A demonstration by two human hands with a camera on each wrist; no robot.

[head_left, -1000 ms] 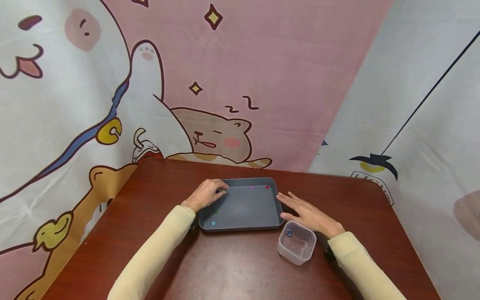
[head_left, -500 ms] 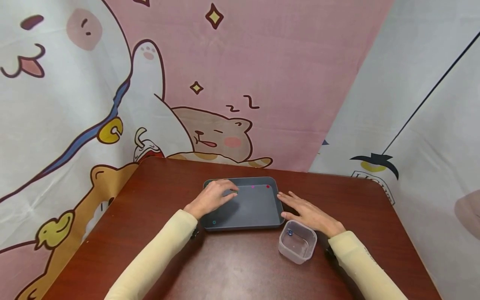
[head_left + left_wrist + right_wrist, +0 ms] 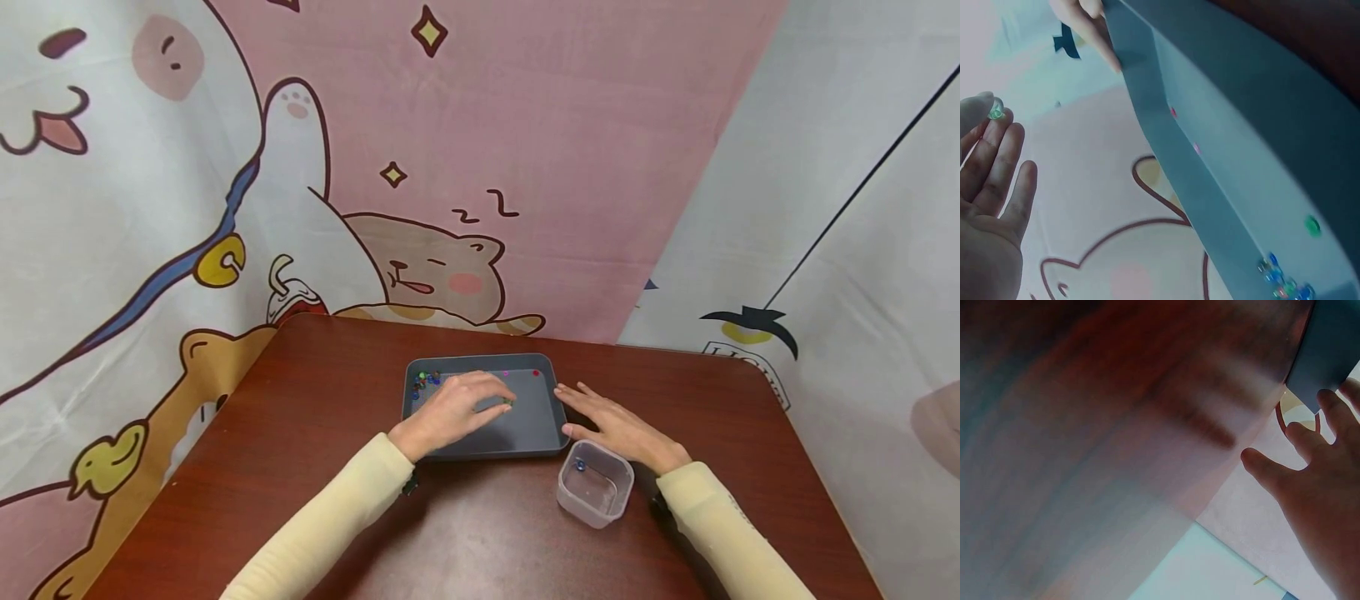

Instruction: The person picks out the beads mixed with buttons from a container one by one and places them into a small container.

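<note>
My left hand [image 3: 456, 408] is over the middle of the grey tray [image 3: 528, 429], palm turned down. Between its thumb and fingertips it pinches a clear marble [image 3: 997, 111] with a greenish tint, best seen in the left wrist view. Several blue, green and reddish marbles [image 3: 424, 380] cluster in the tray's far left corner. My right hand [image 3: 621, 431] lies along the tray's right side, fingers extended, fingertips at the rim. Close in front of it stands a translucent plastic container [image 3: 594, 507] holding a blue marble [image 3: 581, 466].
Small red [image 3: 536, 372] and pink [image 3: 506, 373] spots show at the tray's far side, and a green spot [image 3: 1312, 225] appears in the left wrist view. The brown table [image 3: 480, 533] meets a cartoon-printed cloth [image 3: 555, 167] behind.
My left hand has moved right and nearer from the tray's far left corner, carrying the marble and uncovering the marble cluster. My right hand and the container have stayed in place.
</note>
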